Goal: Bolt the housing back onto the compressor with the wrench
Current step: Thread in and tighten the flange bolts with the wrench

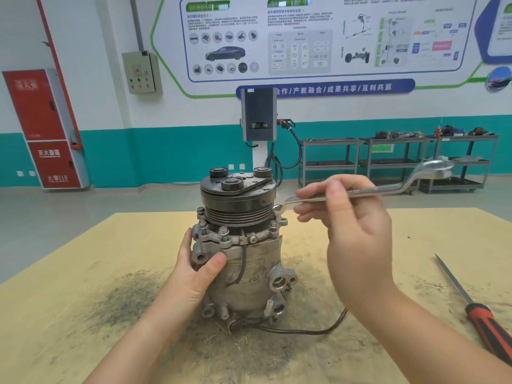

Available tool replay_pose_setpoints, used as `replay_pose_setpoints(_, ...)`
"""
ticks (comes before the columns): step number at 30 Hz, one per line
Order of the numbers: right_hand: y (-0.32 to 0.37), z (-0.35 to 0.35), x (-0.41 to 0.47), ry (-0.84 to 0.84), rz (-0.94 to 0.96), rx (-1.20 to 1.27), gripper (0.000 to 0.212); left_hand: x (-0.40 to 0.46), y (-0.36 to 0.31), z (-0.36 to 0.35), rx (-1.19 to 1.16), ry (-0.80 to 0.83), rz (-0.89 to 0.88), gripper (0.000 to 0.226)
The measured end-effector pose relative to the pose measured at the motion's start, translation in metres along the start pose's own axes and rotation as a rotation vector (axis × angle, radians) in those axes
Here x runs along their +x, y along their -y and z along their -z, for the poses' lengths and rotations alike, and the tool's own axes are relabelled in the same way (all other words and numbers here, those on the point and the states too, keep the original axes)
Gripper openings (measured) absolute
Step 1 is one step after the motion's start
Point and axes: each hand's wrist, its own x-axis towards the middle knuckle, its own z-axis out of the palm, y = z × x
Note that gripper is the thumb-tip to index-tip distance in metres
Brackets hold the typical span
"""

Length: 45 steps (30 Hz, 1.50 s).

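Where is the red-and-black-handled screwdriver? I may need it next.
In the head view, the red-and-black-handled screwdriver lies at the far right of the tan tabletop, right of the grey metal compressor, untouched by either hand.

One compressor point(241, 245), one wrench point(388, 188), one screwdriver point(476, 309), two hands point(194, 275).

Single head-worn view, looking forward and down, close over table point(83, 273), wall behind
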Motion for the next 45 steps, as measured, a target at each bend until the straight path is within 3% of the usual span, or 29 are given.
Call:
replay_pose_setpoints(2,-0.001,0.004,0.008,-0.095,-0.264,0.213,0.021,0.000,0.000,0.000,-0.001,0.000,0.000,0.161)
replay_pose_setpoints(5,-0.005,0.010,0.015,-0.155,-0.491,0.416,0.028,-0.001,-0.003,-0.001,0.007,0.006,0.006,0.162)
replay_pose_setpoints(9,-0.012,0.013,0.018,-0.170,-0.648,0.539,0.023,-0.002,-0.004,-0.001,0.030,0.001,-0.005,0.162)
replay_pose_setpoints(12,-0.018,0.016,0.019,-0.142,-0.647,0.539,0.023,-0.003,-0.004,-0.002,0.041,0.000,-0.015,0.162)
replay_pose_setpoints(16,-0.023,0.016,0.016,-0.059,-0.451,0.421,0.026,-0.003,-0.002,-0.002,0.042,-0.017,-0.024,0.160)
replay_pose_setpoints(18,-0.029,0.014,0.008,-0.026,-0.280,0.292,0.024,-0.001,0.001,-0.001,0.041,-0.009,-0.027,0.146)
replay_pose_setpoints(20,-0.035,0.014,-0.003,0.008,-0.009,0.107,0.020,0.003,0.004,0.000,0.015,0.004,-0.015,0.136)
replay_pose_setpoints(23,-0.033,0.011,-0.014,0.204,0.466,-0.211,0.021,0.006,0.004,0.004,0.009,0.022,-0.003,0.153)
replay_pose_setpoints(25,-0.031,0.002,-0.017,0.304,0.669,-0.451,0.027,0.007,0.004,0.006,-0.009,0.050,-0.016,0.159)
replay_pose_setpoints(29,-0.029,-0.036,-0.025,0.282,0.704,-0.690,0.020,0.018,0.006,0.008,-0.039,0.150,-0.015,0.157)
replay_pose_setpoints(32,-0.025,-0.051,-0.021,0.246,0.679,-0.709,0.009,0.017,0.011,0.008,-0.085,0.143,-0.029,0.110)
replay_pose_setpoints(34,-0.017,-0.047,-0.013,0.222,0.668,-0.564,0.010,0.015,0.012,0.005,-0.022,0.106,-0.047,0.135)
replay_pose_setpoints(36,-0.006,-0.038,-0.006,0.129,0.516,-0.347,0.013,0.012,0.012,0.010,-0.057,0.075,-0.030,0.151)
replay_pose_setpoints(41,-0.001,-0.012,0.016,-0.160,-0.190,0.092,0.018,0.014,0.012,0.006,-0.043,0.040,-0.020,0.138)
replay_pose_setpoints(43,-0.006,-0.005,0.024,-0.202,-0.370,0.198,0.022,0.012,0.014,0.005,-0.051,0.021,-0.027,0.120)
replay_pose_setpoints(45,-0.013,-0.001,0.026,-0.222,-0.487,0.300,0.022,0.010,0.014,0.006,-0.040,0.012,-0.019,0.119)
